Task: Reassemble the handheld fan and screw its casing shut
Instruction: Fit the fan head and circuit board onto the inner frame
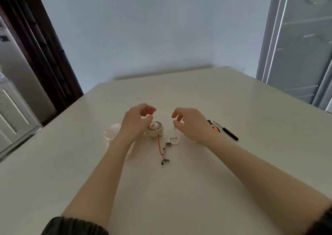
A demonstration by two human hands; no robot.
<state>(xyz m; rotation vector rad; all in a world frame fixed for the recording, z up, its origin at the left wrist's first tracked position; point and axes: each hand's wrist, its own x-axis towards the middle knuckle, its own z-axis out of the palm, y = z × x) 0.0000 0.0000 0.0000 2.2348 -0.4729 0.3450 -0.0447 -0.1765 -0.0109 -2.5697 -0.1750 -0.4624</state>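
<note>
**On a pale tabletop, two hands hover over loose fan parts**

Nearest the person, two bare forearms reach out across the tabletop [233,109]. Between them a red wire [159,145] and small metal contacts [166,153] trail back from the round fan motor unit [155,129]. The left hand [135,121] hangs just beside and above that unit, clearly the nearer hand, its fingers curled apart and holding nothing. The right hand [190,122] hovers further right, fingers loosely spread, empty. Beyond its wrist lie screwdrivers [227,131].

A cream fan rotor [154,129] trails a red wire [159,145] on the off-white table [233,127], near a black screwdriver [230,134].
</note>
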